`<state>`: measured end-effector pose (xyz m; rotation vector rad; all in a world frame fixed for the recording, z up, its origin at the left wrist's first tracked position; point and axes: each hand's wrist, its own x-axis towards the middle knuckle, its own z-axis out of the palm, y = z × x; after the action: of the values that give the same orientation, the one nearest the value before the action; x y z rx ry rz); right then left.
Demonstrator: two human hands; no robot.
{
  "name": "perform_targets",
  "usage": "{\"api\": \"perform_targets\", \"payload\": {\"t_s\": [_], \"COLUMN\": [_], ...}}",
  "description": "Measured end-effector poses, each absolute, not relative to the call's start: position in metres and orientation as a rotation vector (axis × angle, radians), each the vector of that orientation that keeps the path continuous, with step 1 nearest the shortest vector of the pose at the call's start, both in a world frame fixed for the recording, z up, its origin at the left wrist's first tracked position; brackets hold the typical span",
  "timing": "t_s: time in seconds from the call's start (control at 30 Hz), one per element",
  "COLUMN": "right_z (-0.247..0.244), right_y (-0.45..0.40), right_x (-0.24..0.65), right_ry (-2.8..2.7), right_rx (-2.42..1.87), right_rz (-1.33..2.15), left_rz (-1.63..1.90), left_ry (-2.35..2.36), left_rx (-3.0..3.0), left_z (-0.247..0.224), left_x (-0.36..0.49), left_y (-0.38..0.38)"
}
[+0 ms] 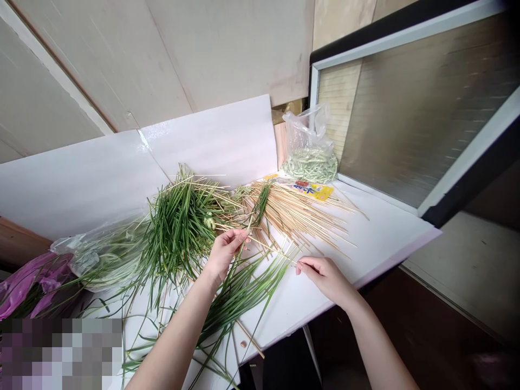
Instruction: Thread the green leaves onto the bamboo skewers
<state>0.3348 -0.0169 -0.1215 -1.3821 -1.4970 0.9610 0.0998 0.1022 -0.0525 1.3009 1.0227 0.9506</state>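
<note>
My left hand (228,252) is closed in a pinch above the table's middle, on a pale green chive strand (249,223) at one end of a thin bamboo skewer (272,249). At the skewer's other end, my right hand (325,277) grips it between thumb and fingers. Loose long chives (247,295) lie beneath the skewer, between my forearms. Beyond my left hand rises a thick pile of chives (174,227) with skewers sticking out. A spread of bare bamboo skewers (300,214) lies behind my hands, a small green bundle (263,201) across it.
A clear bag of pale green pieces (311,157) stands at the back right, near a yellow packet (317,190). At left lie a clear bag of stalks (109,257) and a purple bag (44,284). A framed glass panel (406,108) borders the table (390,238) at right.
</note>
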Motion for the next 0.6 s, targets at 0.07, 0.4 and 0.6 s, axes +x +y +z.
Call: {"api": "perform_targets", "payload": {"t_s": [0.07, 0.4, 0.6], "right_z": [-0.1219, -0.124, -0.1219], "right_y": [-0.0169, -0.0165, -0.0174], "right_x": [0.335, 0.3367, 0.3363], "right_ry": [-1.497, -1.492, -1.496], "right_rx": [-1.38, -1.383, -1.37], "right_rz": [0.958, 0.958, 0.956], "left_rz": [0.964, 0.98, 0.974], "left_ry": [0.997, 0.973, 0.972], "left_rx": [1.274, 1.214, 1.219], "left_z": [-0.0527, -0.0559, -0.0574], "left_x": [0.1, 0.0953, 0.0986], "left_y": [0.1024, 0.1036, 0.1019]}}
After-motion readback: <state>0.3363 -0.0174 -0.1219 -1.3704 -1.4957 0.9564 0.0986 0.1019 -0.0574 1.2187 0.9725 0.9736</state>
